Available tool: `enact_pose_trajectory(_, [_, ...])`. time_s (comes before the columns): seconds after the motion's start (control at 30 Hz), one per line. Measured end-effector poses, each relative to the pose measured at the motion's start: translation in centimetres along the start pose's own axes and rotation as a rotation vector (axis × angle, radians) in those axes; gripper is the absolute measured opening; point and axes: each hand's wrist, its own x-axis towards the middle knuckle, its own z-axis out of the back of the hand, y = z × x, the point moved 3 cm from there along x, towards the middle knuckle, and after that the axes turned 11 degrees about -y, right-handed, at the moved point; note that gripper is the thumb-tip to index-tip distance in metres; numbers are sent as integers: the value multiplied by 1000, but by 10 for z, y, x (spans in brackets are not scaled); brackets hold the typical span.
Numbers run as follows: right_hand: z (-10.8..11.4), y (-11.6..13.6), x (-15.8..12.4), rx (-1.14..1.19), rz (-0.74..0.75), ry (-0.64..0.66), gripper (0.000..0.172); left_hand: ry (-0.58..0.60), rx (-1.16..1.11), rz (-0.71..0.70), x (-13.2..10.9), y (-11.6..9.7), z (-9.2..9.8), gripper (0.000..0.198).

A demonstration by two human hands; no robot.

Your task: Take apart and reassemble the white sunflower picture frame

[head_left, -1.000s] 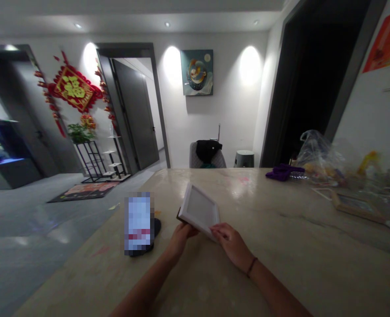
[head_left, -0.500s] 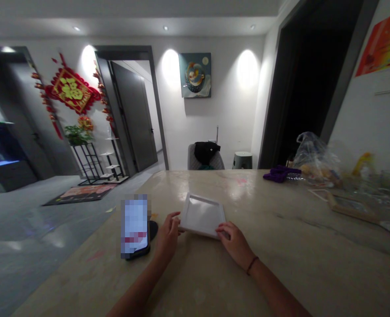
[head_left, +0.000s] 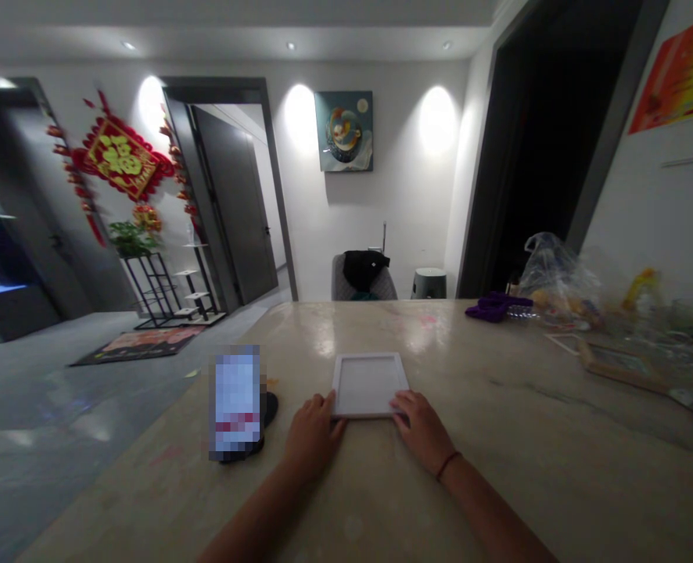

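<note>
A white, nearly square picture frame (head_left: 368,385) with a raised rim and a pale inner panel lies on the table in front of me. My left hand (head_left: 313,428) is closed on its near left corner, thumb by the front edge and fingers along the left side. At the near right corner, my right hand (head_left: 421,422) grips the rim, fingertips over the top and thumb at the front edge. The frame's underside is hidden.
A phone (head_left: 236,403) with a blurred screen stands on a dark round holder to the left. Farther right on the marble-look table (head_left: 487,469) are a purple cloth (head_left: 496,306), a clear plastic bag (head_left: 561,285) and a wooden frame (head_left: 619,369).
The white picture frame has come down from a tilt to lie flat and turned square to me. My left hand has shifted right and closed round its corner.
</note>
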Motion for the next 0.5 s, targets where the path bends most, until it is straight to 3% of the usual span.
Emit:
enact_pose_trajectory(0.13, [9, 2, 4, 159, -80, -147, 26, -49, -81, 79, 2, 7, 12, 51])
enact_pose_trajectory(0.2, [18, 0, 9, 264, -225, -212, 32, -51, -203, 210, 3, 17, 19, 57])
enact_pose_trajectory(0.27, [28, -3, 12, 402, -434, -232, 51, 11, -405, 261, 6, 23, 23, 73])
enact_pose_trajectory(0.4, [38, -15, 13, 630, -819, -115, 73, 142, -756, 433, 8, 29, 19, 87])
enact_pose_trajectory(0.5, [34, -26, 8, 531, -923, -8, 73, 250, -816, 505, 6, 26, 8, 84])
